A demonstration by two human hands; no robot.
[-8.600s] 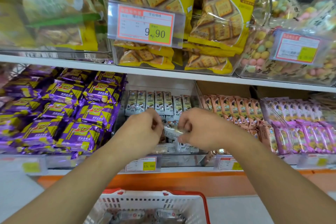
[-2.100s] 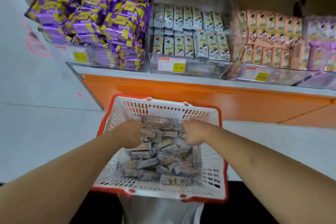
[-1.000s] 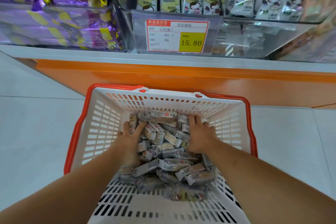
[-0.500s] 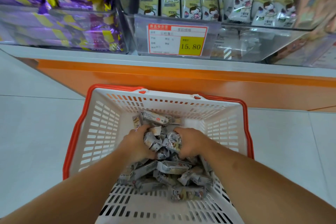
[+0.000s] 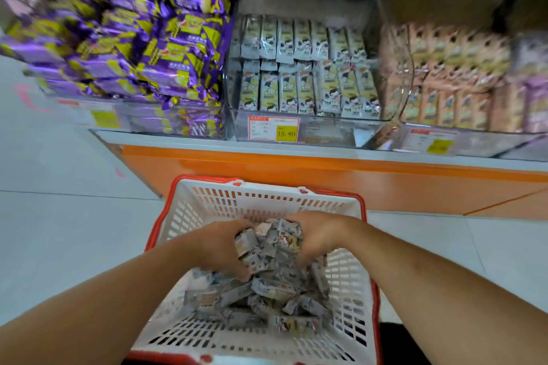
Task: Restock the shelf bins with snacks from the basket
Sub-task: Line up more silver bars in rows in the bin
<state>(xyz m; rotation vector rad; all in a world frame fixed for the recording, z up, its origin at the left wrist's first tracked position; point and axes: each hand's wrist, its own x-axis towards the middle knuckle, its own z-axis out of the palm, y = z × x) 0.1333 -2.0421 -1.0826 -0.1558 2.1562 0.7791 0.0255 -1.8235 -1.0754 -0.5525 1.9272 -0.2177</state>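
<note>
Inside basket (image 5: 207, 204) rim, both hands clutch snack packets (image 5: 268, 243)

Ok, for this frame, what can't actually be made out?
Head view only:
- Fingers of the left hand and right hand: buried in the scooped clump of grey snack packets.
- White plastic basket with red rim: near edge cut off by the frame bottom.
- Purple-and-yellow wrapped packs: print lost to motion blur.
- Price label reading 15.80: small text illegible.

Bunched grey snack packets (image 5: 268, 241) held above the white basket (image 5: 267, 201).
</note>
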